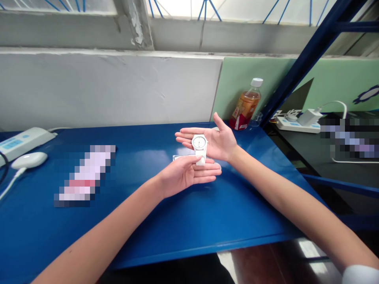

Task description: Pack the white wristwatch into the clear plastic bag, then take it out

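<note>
A white wristwatch (199,144) with a round white dial lies across my two upturned palms above the blue table (166,221). My right hand (217,141) is flat and palm up under the watch face, fingers pointing left. My left hand (189,173) sits just below it, palm up, with the thumb pressing the lower end of the white strap. A small clear or white piece (177,157) pokes out behind my left hand, mostly hidden.
A blurred white and pink object (85,175) lies at the table's left. A white power strip (20,142) and a white oval device (29,159) sit at the far left. An orange drink bottle (247,104) stands at the back right, beside a blue frame post (299,67).
</note>
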`<control>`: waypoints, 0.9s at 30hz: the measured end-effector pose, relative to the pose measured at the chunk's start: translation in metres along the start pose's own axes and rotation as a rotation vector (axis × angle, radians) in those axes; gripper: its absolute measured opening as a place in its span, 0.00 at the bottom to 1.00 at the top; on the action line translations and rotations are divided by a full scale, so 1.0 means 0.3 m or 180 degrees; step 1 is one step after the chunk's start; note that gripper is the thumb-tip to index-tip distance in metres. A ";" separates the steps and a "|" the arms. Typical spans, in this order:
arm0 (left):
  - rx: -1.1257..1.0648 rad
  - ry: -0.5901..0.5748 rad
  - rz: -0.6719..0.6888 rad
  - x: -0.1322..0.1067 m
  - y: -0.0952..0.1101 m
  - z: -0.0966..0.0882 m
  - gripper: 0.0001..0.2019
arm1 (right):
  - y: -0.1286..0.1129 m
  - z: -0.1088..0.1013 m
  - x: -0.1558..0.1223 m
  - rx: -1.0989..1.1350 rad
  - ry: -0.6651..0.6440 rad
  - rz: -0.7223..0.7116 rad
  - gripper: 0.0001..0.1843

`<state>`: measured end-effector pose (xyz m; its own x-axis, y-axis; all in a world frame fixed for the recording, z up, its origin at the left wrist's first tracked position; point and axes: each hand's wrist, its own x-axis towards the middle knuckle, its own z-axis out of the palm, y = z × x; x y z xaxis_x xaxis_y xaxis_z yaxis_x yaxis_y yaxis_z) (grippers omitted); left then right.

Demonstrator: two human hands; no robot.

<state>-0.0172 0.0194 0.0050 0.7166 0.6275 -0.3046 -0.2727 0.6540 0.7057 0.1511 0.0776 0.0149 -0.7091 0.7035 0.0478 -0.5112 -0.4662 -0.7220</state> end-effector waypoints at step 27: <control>0.0364 0.0516 0.0660 -0.014 0.028 0.032 0.17 | 0.002 -0.018 0.012 -0.1367 0.0746 -0.0563 0.12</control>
<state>-0.0165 0.0181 0.0184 0.5386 0.8083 -0.2379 -0.3219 0.4584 0.8284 0.1509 0.0826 0.0110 -0.4769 0.8758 0.0743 -0.3332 -0.1018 -0.9374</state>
